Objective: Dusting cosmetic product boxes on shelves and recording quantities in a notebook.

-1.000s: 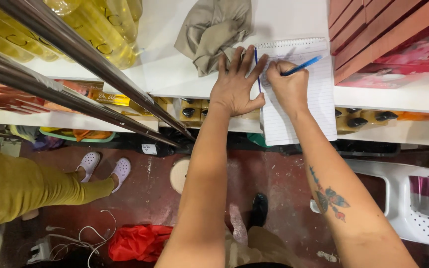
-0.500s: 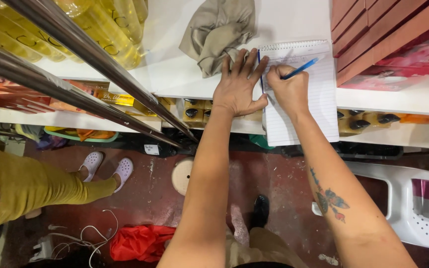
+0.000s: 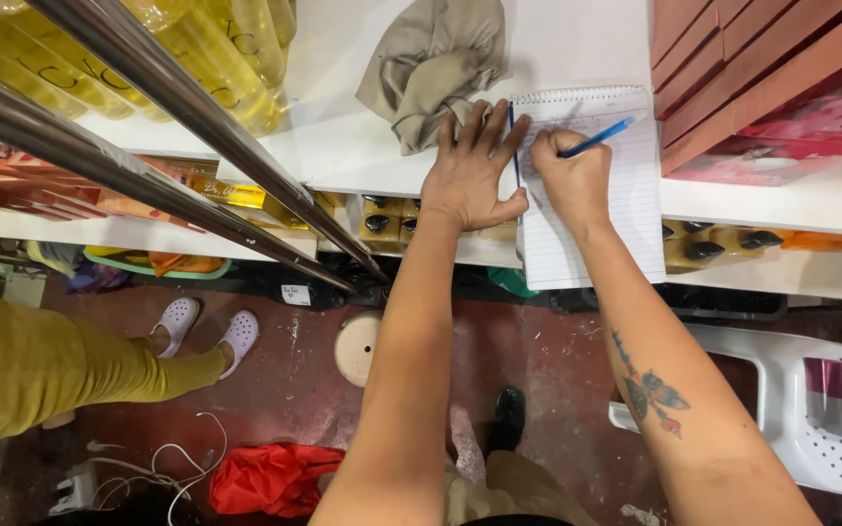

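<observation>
I see a white shelf (image 3: 343,146) across the top, with yellow bottles (image 3: 216,58) at its left and red boxes (image 3: 762,78) stacked at its right. Two metal rails (image 3: 148,127) cut diagonally over the left side. A second person's leg in olive trousers (image 3: 70,365) with white clogs (image 3: 209,326) stands on the red floor (image 3: 294,380) (someone else, not my hands). A white plastic crate (image 3: 811,419) sits lower right; a red bag (image 3: 270,477) lies on the floor.

A grey cloth (image 3: 436,63) lies crumpled on the shelf, just left of the notepad (image 3: 601,214), which overhangs the shelf's front edge. My left hand (image 3: 470,175) lies flat, fingers spread open, pressing the notepad's left edge and touching the cloth. My right hand (image 3: 577,175) has its fingers closed round a blue pen (image 3: 596,138), tip on the lined paper.
</observation>
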